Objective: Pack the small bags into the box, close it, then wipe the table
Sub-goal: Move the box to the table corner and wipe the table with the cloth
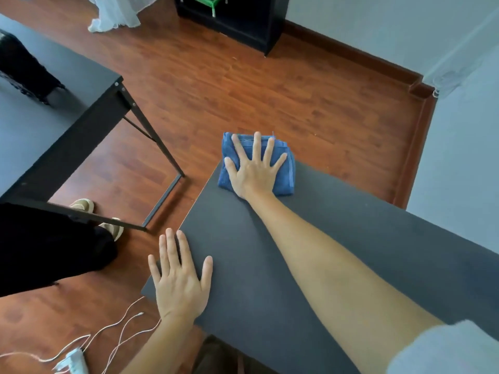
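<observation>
R hand (252, 172) flat w/ fingers (257, 143) spread wide, pressing folded blue cloth (283, 174) at far corner of dark bench (270, 265); L hand (179, 282) flat, fingers apart, on bench's near left edge

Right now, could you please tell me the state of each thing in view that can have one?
Folded blue terry cloth: flat on the table's far corner, overhanging the edge, under the right hand.
Right hand: open, fingers spread, pressing the cloth.
Left hand: open, flat on the table's near edge.
Dark grey tabletop: bare apart from the cloth and hands.
</observation>
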Demonstrator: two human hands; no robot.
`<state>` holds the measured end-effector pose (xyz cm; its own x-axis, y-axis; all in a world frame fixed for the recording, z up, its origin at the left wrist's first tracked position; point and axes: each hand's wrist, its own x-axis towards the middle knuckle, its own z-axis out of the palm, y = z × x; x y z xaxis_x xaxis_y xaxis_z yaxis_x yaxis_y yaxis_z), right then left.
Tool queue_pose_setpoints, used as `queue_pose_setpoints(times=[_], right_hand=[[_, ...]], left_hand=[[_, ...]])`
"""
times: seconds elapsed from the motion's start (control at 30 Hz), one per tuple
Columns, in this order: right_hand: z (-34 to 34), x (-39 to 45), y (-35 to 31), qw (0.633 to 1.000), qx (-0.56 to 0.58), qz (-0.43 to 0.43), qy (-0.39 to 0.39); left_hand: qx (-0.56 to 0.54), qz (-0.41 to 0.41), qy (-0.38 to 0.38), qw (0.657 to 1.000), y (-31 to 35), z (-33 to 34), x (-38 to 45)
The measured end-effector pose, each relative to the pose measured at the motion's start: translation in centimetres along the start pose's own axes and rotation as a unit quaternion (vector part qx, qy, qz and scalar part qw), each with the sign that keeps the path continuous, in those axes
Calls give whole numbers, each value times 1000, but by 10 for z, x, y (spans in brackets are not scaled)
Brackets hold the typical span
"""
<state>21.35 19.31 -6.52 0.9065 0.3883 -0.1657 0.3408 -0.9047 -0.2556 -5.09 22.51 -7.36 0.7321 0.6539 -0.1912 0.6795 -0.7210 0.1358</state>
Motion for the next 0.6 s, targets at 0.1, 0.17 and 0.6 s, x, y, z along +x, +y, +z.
queue_pose_setpoints(times=[0.1,0.17,0.6], right_hand=[[-18,-15,92,993,7,119,22],[-33,-45,169,978,1,205,31],[-8,-219,168,968,-35,245,36]], left_hand=[[-8,2,6,1000,0,2,1],[-9,6,6,1000,-1,3,0],[-20,21,25,999,-2,7,3]])
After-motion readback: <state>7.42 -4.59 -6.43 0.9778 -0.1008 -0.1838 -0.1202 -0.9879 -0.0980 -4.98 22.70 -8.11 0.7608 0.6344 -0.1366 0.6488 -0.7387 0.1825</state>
